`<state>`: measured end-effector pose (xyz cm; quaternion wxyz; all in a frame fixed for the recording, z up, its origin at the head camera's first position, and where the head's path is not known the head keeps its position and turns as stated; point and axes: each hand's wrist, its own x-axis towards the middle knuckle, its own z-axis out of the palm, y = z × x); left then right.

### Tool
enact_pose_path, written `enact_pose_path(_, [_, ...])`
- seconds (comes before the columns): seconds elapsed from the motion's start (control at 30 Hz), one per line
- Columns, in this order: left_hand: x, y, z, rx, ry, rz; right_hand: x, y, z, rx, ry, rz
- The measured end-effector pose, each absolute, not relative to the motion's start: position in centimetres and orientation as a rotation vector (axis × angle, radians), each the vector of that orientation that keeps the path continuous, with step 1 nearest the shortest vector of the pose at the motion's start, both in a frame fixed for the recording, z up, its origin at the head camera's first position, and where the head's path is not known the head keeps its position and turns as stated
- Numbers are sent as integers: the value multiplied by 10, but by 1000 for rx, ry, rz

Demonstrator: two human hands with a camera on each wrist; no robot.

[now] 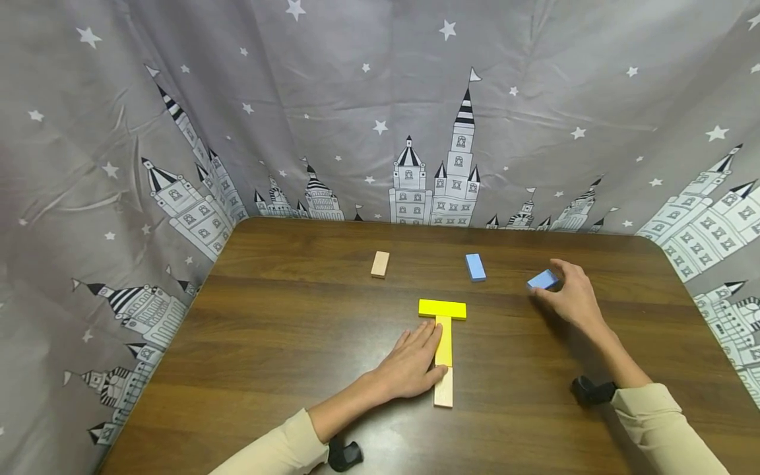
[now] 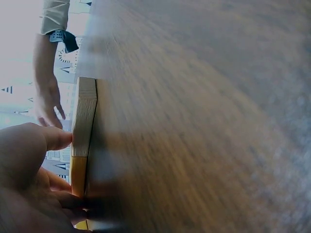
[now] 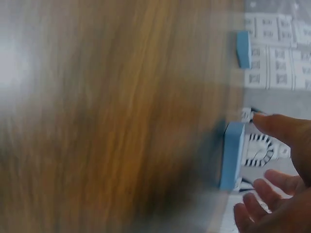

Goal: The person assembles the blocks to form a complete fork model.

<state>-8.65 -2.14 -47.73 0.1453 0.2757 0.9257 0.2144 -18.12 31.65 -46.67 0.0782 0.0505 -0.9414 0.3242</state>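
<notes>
My left hand (image 1: 410, 363) lies with straight fingers along the left side of a yellow block (image 1: 445, 343). Its thumb touches the joint where a plain wooden block (image 1: 443, 390) meets the near end of that block. Across the far end lies another yellow block (image 1: 442, 309), making a T shape. Over on the right, my right hand (image 1: 571, 295) spreads its thumb and fingers around a blue block (image 1: 543, 280) on the table. The right wrist view shows the thumb standing off this blue block (image 3: 232, 155), with the other fingers loosely bent.
Farther back on the brown wooden table (image 1: 285, 316) lie a second blue block (image 1: 475, 267) and a loose plain wooden block (image 1: 380, 264). A grey curtain (image 1: 332, 99) with castles and stars hangs behind the table and along its sides.
</notes>
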Motion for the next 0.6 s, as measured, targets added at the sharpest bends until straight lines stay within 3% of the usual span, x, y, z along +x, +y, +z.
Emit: enact_pose_path(0.6, [-86, -22, -477, 790, 2664, 615, -184, 320, -474, 136, -2907, 936])
